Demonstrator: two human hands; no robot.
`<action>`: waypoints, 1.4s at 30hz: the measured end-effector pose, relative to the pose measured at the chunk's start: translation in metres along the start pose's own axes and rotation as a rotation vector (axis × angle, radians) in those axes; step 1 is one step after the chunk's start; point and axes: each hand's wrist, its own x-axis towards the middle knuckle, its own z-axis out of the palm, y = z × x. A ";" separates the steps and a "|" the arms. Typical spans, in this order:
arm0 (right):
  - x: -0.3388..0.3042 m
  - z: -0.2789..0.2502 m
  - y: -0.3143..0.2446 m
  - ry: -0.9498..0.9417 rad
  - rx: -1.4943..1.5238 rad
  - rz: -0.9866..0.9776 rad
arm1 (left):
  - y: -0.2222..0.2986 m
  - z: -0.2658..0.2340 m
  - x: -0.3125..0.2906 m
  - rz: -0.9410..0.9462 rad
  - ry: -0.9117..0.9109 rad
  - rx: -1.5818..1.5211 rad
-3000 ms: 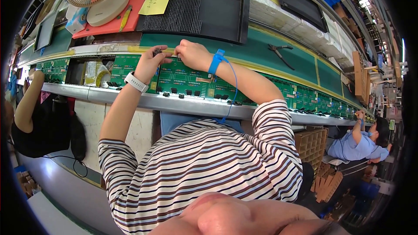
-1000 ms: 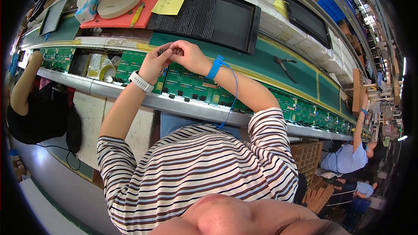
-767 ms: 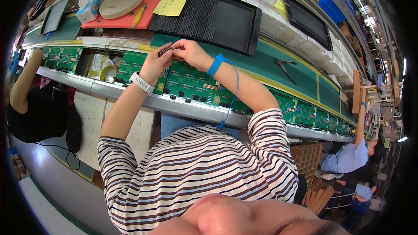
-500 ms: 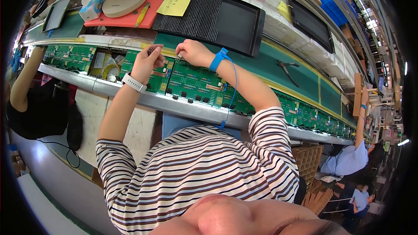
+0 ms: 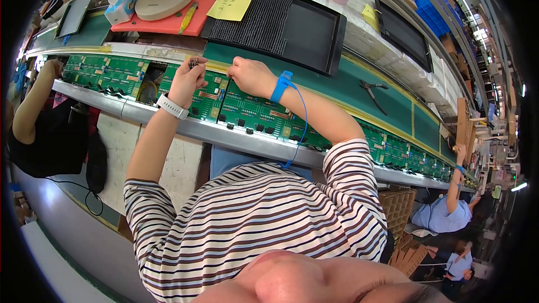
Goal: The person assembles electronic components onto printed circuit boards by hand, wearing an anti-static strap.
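Note:
My left hand (image 5: 187,83), a white watch on its wrist, is closed around a few small dark parts (image 5: 194,63) with thin pins, above a green circuit board (image 5: 209,100). My right hand (image 5: 251,75), wearing a blue wrist strap (image 5: 282,86) with a coiled cord, reaches over the neighbouring circuit board (image 5: 252,106). Its thumb and forefinger are pinched together near that board's upper left corner; whatever is between them is too small or hidden to name. Black components line the boards' near edges.
Beyond the boards lie a black tray (image 5: 314,28) filled partly with rows of small dark parts, a yellow note (image 5: 231,6), a red mat (image 5: 193,22), a fan (image 5: 164,0) and pliers (image 5: 373,96). A metal rail (image 5: 191,130) runs in front. Co-workers' arms (image 5: 32,98) reach in at both sides.
At the far left, a circuit board has shifted right, narrowing the gap beside my left hand. A small part that showed at my right fingertips is no longer visible. The right-hand co-worker's arm has lowered.

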 end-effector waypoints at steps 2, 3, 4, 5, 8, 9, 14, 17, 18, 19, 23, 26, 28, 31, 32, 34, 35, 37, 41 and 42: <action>-0.001 0.000 -0.004 0.076 0.075 -0.046 | -0.001 -0.002 0.000 0.024 -0.015 -0.027; 0.003 -0.004 -0.007 0.073 0.075 -0.049 | 0.004 0.005 -0.003 0.023 0.021 -0.013; 0.009 -0.010 -0.013 0.117 0.262 0.005 | 0.006 0.009 -0.005 0.023 0.057 0.001; 0.014 -0.012 -0.016 0.159 0.449 0.060 | 0.004 0.007 -0.003 0.024 0.063 -0.001; 0.032 -0.003 -0.021 0.174 0.818 0.114 | -0.001 0.005 0.003 -0.023 -0.062 -0.101; 0.036 -0.003 -0.023 0.098 0.896 0.168 | -0.001 0.006 0.003 -0.038 -0.095 -0.159; 0.051 0.010 -0.019 0.050 1.087 0.228 | -0.005 -0.004 0.005 -0.074 -0.071 -0.134; 0.055 0.006 -0.007 -0.072 1.145 0.334 | 0.002 -0.006 0.000 0.008 0.111 0.035; 0.056 0.003 -0.003 -0.151 1.141 0.358 | 0.004 -0.009 -0.001 0.009 0.112 0.035; 0.058 0.007 0.003 -0.138 0.987 0.307 | 0.006 -0.015 -0.002 0.000 0.098 0.040; 0.061 0.014 0.006 -0.126 0.419 0.072 | 0.007 -0.024 -0.004 -0.016 0.099 0.036; 0.060 0.021 0.003 -0.021 0.203 -0.030 | 0.010 -0.022 -0.006 -0.020 0.112 0.035; 0.060 0.021 -0.003 -0.016 0.199 -0.020 | 0.009 -0.021 -0.005 -0.017 0.114 0.031; 0.060 0.016 -0.011 -0.021 0.134 0.006 | 0.007 -0.022 -0.003 -0.004 0.106 0.049; 0.059 0.015 -0.012 -0.025 0.110 0.003 | 0.007 -0.021 -0.003 -0.003 0.103 0.052; 0.058 0.014 -0.014 -0.029 0.086 0.000 | 0.008 -0.021 -0.003 -0.002 0.099 0.055; 0.058 0.014 -0.015 -0.026 0.060 -0.011 | 0.008 -0.021 -0.003 0.001 0.099 0.052; 0.058 0.015 -0.015 -0.024 0.034 -0.020 | 0.008 -0.020 -0.003 0.003 0.097 0.050; 0.055 0.015 -0.018 -0.017 0.035 -0.034 | 0.008 -0.019 -0.004 0.012 0.109 0.049; 0.054 0.014 -0.021 -0.020 0.049 -0.029 | 0.007 -0.020 -0.003 0.021 0.113 0.052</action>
